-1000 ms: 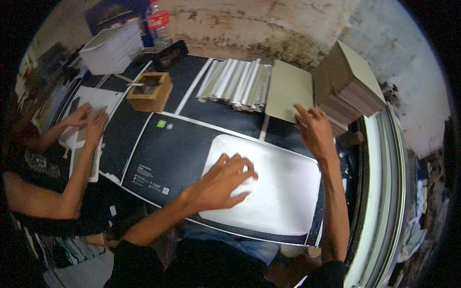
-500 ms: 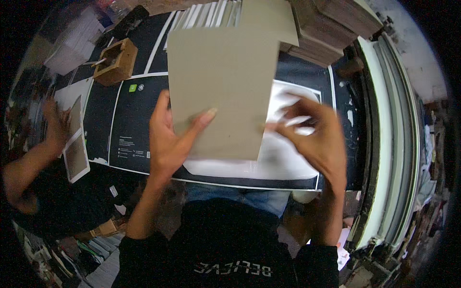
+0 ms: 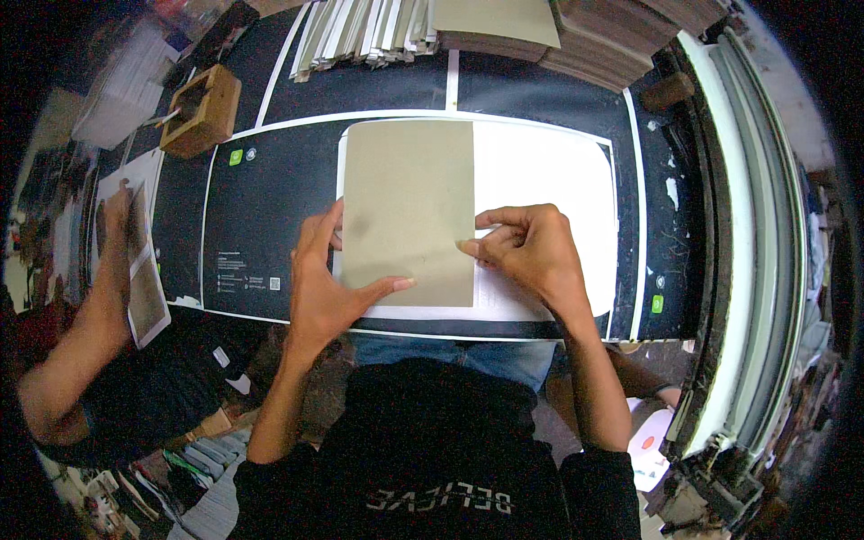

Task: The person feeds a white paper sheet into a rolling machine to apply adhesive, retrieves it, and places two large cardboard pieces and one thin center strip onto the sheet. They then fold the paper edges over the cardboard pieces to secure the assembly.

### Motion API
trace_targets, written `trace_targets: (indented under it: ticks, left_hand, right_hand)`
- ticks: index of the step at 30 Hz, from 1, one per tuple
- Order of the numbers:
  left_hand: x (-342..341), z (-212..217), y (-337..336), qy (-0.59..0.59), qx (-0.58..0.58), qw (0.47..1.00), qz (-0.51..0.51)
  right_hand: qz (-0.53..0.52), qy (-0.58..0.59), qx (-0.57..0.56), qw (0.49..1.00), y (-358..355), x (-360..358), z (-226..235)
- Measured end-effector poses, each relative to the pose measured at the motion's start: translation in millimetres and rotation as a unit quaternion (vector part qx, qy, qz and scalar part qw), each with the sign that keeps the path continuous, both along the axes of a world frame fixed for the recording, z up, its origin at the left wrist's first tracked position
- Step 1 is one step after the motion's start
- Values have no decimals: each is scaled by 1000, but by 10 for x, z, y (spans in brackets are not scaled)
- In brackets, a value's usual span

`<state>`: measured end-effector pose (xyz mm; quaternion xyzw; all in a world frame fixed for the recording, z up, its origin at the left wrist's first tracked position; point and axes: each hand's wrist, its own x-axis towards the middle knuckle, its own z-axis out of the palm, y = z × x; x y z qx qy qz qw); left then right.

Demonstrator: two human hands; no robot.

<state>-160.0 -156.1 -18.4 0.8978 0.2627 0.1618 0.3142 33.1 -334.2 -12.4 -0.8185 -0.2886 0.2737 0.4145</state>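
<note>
A plain grey-brown cardboard panel (image 3: 409,198) lies over the left part of a white sheet (image 3: 544,180) with rounded corners. My left hand (image 3: 319,274) holds the panel's lower left side, thumb on top and fingers around the left edge. At the right edge, my right hand (image 3: 531,252) pinches the panel, its thumb tip on the board and its index finger by the edge. The part of the sheet beneath the panel is hidden.
Dark printed sheets (image 3: 261,198) cover the table. Beyond are a stack of cut boards (image 3: 364,31), more cardboard (image 3: 495,22) and a wooden box (image 3: 202,112). A long metal rail (image 3: 720,270) runs along the right. At left, a co-worker's arm (image 3: 90,333) reaches over a panelled cover (image 3: 148,297).
The cardboard panel has come down from a raised position onto the white sheet. My right hand has moved left to its edge; my left hand still grips it.
</note>
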Motion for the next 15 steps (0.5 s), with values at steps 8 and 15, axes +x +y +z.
trace_targets:
  ticks: [8, 15]
  left_hand:
    - [-20, -106, 9, 24, 32, 999, 2]
    - [-42, -135, -9, 35, 74, 997, 6]
  right_hand:
    - [3, -20, -28, 999, 39, -52, 53]
    - [-5, -7, -42, 999, 46, -50, 21]
